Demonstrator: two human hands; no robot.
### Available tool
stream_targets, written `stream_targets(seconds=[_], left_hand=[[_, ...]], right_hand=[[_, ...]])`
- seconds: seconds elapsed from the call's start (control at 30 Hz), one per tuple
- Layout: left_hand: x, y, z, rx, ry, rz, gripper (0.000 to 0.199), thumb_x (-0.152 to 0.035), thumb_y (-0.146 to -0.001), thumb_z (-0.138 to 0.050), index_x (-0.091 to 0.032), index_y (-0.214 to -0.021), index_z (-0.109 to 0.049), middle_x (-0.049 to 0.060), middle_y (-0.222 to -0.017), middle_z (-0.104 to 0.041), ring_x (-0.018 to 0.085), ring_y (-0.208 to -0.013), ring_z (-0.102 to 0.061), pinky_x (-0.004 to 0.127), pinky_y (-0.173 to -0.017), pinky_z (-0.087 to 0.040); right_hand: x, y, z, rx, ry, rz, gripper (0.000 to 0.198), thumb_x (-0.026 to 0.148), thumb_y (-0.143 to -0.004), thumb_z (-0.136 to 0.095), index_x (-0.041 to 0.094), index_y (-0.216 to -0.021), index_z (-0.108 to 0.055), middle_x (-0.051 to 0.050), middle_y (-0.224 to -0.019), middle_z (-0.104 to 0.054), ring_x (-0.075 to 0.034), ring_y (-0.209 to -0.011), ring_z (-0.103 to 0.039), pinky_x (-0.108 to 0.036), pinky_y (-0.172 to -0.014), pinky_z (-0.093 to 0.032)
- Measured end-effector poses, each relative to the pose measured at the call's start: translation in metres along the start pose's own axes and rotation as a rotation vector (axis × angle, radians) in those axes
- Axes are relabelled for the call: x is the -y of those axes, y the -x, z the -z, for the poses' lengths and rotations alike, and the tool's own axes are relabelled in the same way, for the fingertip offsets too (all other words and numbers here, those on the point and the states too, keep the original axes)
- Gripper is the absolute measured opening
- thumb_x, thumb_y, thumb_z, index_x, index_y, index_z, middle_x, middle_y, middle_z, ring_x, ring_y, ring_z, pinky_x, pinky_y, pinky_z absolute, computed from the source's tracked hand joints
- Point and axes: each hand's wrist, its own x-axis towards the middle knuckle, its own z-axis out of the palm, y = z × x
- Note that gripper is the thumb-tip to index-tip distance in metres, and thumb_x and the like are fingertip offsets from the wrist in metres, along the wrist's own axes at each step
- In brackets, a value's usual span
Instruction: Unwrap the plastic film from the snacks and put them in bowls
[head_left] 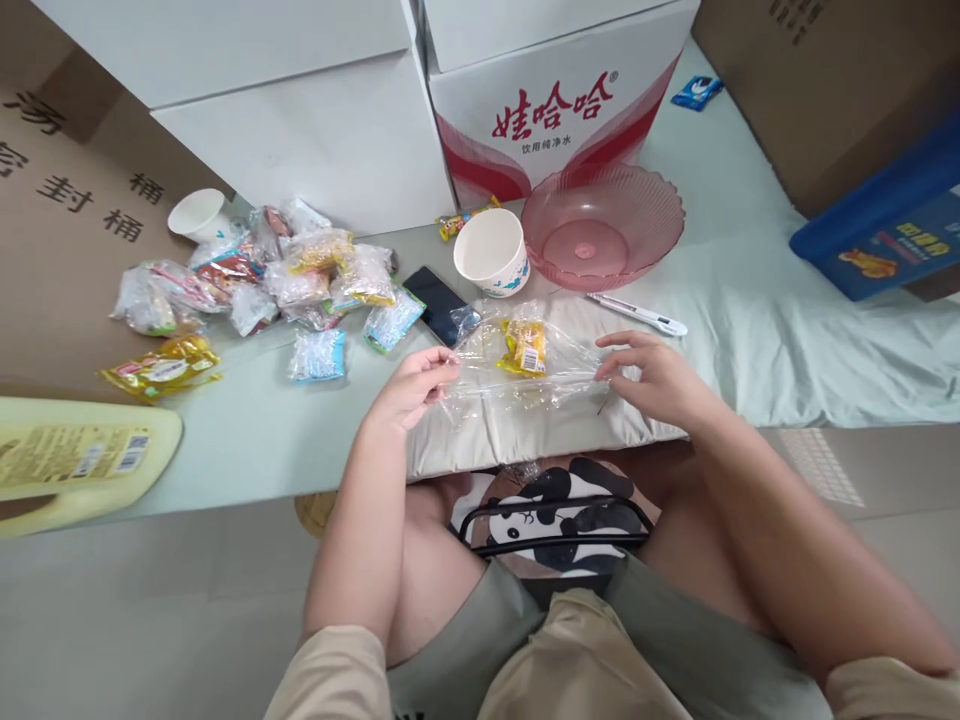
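The bench [255, 430], spread with pale cloth, carries everything here, and its wrinkled cover probably gives a little under light things. The pink bowl [652, 225] stands near its back edge, against a white carton [555, 130]; with its fluted rim it looks stiff.

The clear bag [555, 387] lies near the front edge of the bench, stretched between the two hands. Its film is thin and crinkled, so it should be almost weightless, limp, slippery and prone to cling or tear if tugged sharply; the corners and the edge seem the best places to take hold, with a flat fingertip pinch.

The left hand [420, 385] has its grip nearly closed, thumb against forefinger on the bag's left end. The right hand [649, 375] is loosely curled with the fingers apart, tips at the bag's right edge; whether its grip pinches the film, I cannot tell.

Behind the bag stands a paper cup [487, 255], light and likely to dent if squeezed.

Smallest is the yellow packet [523, 348], at the bag's middle, though whether inside or beneath the film is unclear. It looks light and pliable, with slick wrapping; its crimped ends should offer the easiest hold.
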Motion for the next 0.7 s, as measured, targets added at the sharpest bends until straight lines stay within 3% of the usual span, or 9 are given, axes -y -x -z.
stream_targets(seconds=[0.07, 0.17, 0.23, 0.3, 0.37, 0.43, 0.57, 0.7], left_hand=[[0.003, -0.002, -0.003, 0.015, -0.068, 0.040, 0.026, -0.038, -0.066, -0.080, -0.018, -0.070, -0.064, -0.005, -0.048, -0.047, 0.004, -0.039, -0.031, 0.020, -0.039, -0.011], [0.011, -0.007, -0.016, -0.005, -0.265, 0.096, 0.043, -0.057, -0.081, -0.067, -0.018, -0.063, -0.062, -0.001, -0.043, -0.047, 0.007, -0.036, -0.031, 0.023, -0.039, -0.010], [0.016, -0.009, -0.029, -0.038, -0.360, 0.033, 0.046, -0.057, -0.080, -0.071, -0.017, -0.060, -0.058, -0.002, -0.045, -0.046, 0.007, -0.040, -0.033, 0.022, -0.040, -0.015], [0.018, -0.010, -0.040, -0.032, -0.329, -0.069, 0.045, -0.051, -0.077, -0.076, -0.017, -0.059, -0.054, -0.004, -0.050, -0.045, 0.007, -0.046, -0.038, 0.020, -0.043, -0.023], [0.015, -0.009, -0.047, -0.030, -0.190, -0.125, 0.041, -0.049, -0.077, -0.076, -0.018, -0.064, -0.053, -0.004, -0.057, -0.048, 0.007, -0.051, -0.044, 0.019, -0.045, -0.030], [0.010, -0.007, -0.049, -0.081, -0.053, -0.128, 0.038, -0.048, -0.078, -0.074, -0.019, -0.069, -0.051, -0.004, -0.061, -0.050, 0.007, -0.049, -0.045, 0.019, -0.043, -0.030], [0.003, -0.006, -0.046, -0.171, -0.012, -0.111, 0.039, -0.052, -0.083, -0.069, -0.021, -0.071, -0.049, -0.008, -0.051, -0.042, 0.004, -0.037, -0.028, 0.019, -0.037, -0.015], [0.004, -0.005, -0.041, -0.270, -0.064, -0.058, 0.034, -0.052, -0.090, -0.060, -0.022, -0.077, -0.053, -0.009, -0.044, -0.036, 0.005, -0.033, -0.025, 0.020, -0.035, -0.008]], right_hand=[[0.005, 0.002, 0.005, 0.028, -0.027, -0.020, 0.025, 0.018, -0.073, -0.055, 0.026, -0.079, -0.078, -0.008, -0.124, -0.070, -0.031, -0.110, -0.067, -0.056, -0.097, -0.052], [0.018, -0.002, -0.002, -0.178, -0.046, -0.006, 0.025, 0.022, -0.078, -0.054, 0.025, -0.092, -0.074, -0.009, -0.120, -0.070, -0.032, -0.113, -0.065, -0.055, -0.101, -0.050], [0.026, -0.011, -0.015, -0.260, 0.002, 0.026, 0.034, 0.032, -0.078, -0.063, 0.025, -0.111, -0.070, -0.011, -0.122, -0.069, -0.035, -0.117, -0.062, -0.056, -0.102, -0.048], [0.029, -0.021, -0.029, -0.176, 0.064, 0.021, 0.050, 0.038, -0.075, -0.070, 0.025, -0.123, -0.065, -0.013, -0.122, -0.069, -0.037, -0.113, -0.062, -0.057, -0.098, -0.049], [0.027, -0.030, -0.040, -0.096, 0.087, -0.052, 0.034, 0.037, -0.081, -0.065, 0.025, -0.112, -0.067, -0.012, -0.113, -0.072, -0.035, -0.103, -0.065, -0.053, -0.091, -0.050], [0.023, -0.034, -0.043, -0.143, 0.045, -0.142, 0.015, 0.035, -0.088, -0.056, 0.025, -0.095, -0.065, -0.011, -0.101, -0.072, -0.031, -0.091, -0.066, -0.049, -0.085, -0.050], [0.023, -0.037, -0.039, -0.364, -0.331, -0.288, 0.016, 0.042, -0.093, -0.056, 0.027, -0.088, -0.052, -0.003, -0.085, -0.068, -0.022, -0.075, -0.064, -0.039, -0.076, -0.049], [0.023, -0.043, -0.038, -0.470, -0.790, -0.499, 0.031, 0.052, -0.089, -0.062, 0.029, -0.088, -0.042, 0.006, -0.067, -0.052, -0.013, -0.050, -0.050, -0.027, -0.050, -0.041]])
